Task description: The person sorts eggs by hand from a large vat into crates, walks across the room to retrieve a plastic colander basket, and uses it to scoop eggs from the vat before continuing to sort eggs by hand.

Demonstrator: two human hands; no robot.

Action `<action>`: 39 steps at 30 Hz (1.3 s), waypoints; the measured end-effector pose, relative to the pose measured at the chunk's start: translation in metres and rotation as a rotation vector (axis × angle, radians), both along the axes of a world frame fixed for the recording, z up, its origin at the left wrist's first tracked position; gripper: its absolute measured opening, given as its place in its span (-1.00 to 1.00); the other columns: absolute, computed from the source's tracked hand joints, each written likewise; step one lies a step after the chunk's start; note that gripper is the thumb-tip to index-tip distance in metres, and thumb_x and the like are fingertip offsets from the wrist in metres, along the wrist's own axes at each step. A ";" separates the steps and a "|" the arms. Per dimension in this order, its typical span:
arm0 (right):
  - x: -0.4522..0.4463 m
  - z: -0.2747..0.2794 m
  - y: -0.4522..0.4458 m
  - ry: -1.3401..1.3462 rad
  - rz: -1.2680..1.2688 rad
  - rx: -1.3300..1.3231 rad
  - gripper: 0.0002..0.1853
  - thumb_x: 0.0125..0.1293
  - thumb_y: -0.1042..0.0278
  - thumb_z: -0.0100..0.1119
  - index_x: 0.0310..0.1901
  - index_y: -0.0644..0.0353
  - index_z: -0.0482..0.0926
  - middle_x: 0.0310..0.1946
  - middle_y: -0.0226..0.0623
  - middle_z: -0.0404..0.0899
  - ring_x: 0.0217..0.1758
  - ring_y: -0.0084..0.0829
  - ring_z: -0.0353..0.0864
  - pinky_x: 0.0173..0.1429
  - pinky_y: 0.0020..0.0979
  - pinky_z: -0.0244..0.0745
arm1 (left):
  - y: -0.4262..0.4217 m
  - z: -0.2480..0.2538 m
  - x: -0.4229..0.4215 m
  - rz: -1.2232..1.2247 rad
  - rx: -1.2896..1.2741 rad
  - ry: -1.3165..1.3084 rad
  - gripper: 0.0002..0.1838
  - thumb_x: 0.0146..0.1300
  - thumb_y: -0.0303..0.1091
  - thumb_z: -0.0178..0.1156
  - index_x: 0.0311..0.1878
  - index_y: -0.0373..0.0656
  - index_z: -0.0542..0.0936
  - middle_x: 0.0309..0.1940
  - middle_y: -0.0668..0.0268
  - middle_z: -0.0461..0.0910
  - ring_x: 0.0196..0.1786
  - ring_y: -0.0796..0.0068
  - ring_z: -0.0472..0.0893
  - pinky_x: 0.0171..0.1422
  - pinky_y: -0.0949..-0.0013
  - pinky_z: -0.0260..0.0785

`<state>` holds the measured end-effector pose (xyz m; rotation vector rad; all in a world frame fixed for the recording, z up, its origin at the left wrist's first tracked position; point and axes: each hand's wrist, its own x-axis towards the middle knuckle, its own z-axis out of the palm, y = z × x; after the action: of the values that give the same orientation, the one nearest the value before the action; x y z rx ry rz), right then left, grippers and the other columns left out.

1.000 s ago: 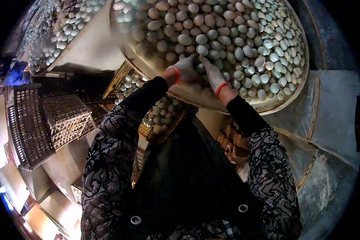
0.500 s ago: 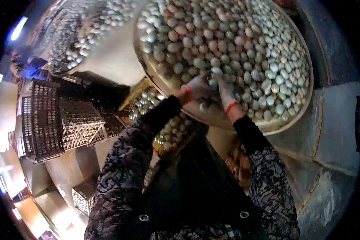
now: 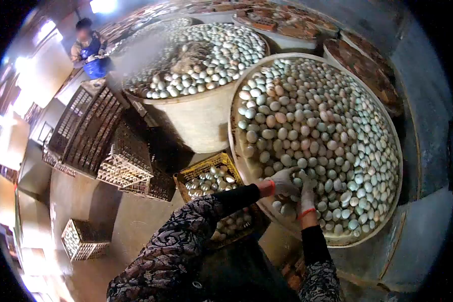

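Note:
Pale green, white and brownish eggs (image 3: 314, 126) fill a large round vat (image 3: 232, 132). Both hands wear light gloves with orange-red bands at the wrists. My left hand (image 3: 285, 182) reaches over the near left rim, its fingers down at the eggs. Close to its right, my right hand (image 3: 307, 194) also touches the eggs, fingers pointing away from me. The fingertips of both are too small and blurred among the eggs to show what they hold. A yellow crate (image 3: 186, 177) with eggs in it stands just left of the vat, partly behind my left sleeve.
A second egg-filled vat (image 3: 196, 118) stands behind to the left. Dark stacked crates (image 3: 93, 133) and a smaller crate (image 3: 85, 241) are on the left floor. Another person (image 3: 89, 50) in blue is at the upper left. Vats topped with brownish pieces (image 3: 282, 25) stand at the back.
The view has tilted up and shifted, so the second vat, the back vats and the other person show more fully. Both my hands remain at the eggs near the vat's near rim.

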<state>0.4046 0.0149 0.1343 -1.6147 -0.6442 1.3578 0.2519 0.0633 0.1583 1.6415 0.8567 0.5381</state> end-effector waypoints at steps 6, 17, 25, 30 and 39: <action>-0.006 0.036 0.002 0.007 0.074 0.197 -0.44 0.34 0.02 -0.15 0.27 0.18 0.29 0.23 -0.25 0.29 0.24 -0.35 0.26 0.31 -0.34 0.17 | -0.004 0.061 -0.006 0.011 -0.023 0.013 -0.13 -0.13 -0.39 0.41 0.32 -0.11 0.24 -0.04 0.30 0.53 -0.06 0.49 0.49 0.07 0.37 0.39; -0.113 0.117 0.018 -0.373 0.659 0.880 -0.43 0.19 0.46 -0.09 0.30 0.15 0.22 0.29 -0.20 0.24 0.36 -0.26 0.18 0.39 -0.25 0.09 | -0.021 0.117 -0.124 0.342 0.349 -0.142 -0.13 -0.26 -0.26 0.51 0.20 -0.20 0.34 -0.14 0.08 0.58 -0.13 0.28 0.60 -0.04 0.29 0.49; -0.228 0.058 -0.016 0.452 0.576 0.203 -0.63 0.23 0.37 0.10 0.09 0.18 0.45 -0.02 -0.22 0.48 -0.01 -0.38 0.48 0.09 -0.39 0.40 | -0.098 0.083 -0.210 0.612 -0.158 -0.116 -0.09 -0.13 -0.53 0.40 0.32 -0.32 0.15 0.09 0.15 0.46 0.01 0.42 0.53 0.09 0.44 0.45; -0.234 -0.054 -0.045 0.237 0.494 -0.157 -0.65 0.36 0.23 -0.05 0.10 0.21 0.48 0.00 -0.28 0.53 0.08 -0.41 0.47 0.21 -0.39 0.33 | -0.123 -0.034 -0.212 0.639 -0.446 -0.230 -0.11 -0.13 -0.54 0.39 0.32 -0.30 0.17 0.08 0.14 0.46 0.03 0.42 0.52 0.09 0.42 0.44; -0.156 -0.234 -0.096 0.065 0.524 -0.301 -0.32 0.14 -0.24 0.08 0.22 0.00 0.37 0.13 -0.36 0.37 0.13 -0.35 0.34 0.09 -0.25 0.30 | -0.148 -0.189 -0.158 0.526 -0.514 -0.065 -0.01 -0.19 -0.15 0.43 0.35 -0.19 0.17 0.20 0.07 0.39 0.19 0.21 0.44 0.23 0.28 0.32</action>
<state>0.2487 -0.0808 -0.0995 -1.6920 -0.8991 1.9571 0.0939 -0.0844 -0.0311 0.9227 1.2667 0.6584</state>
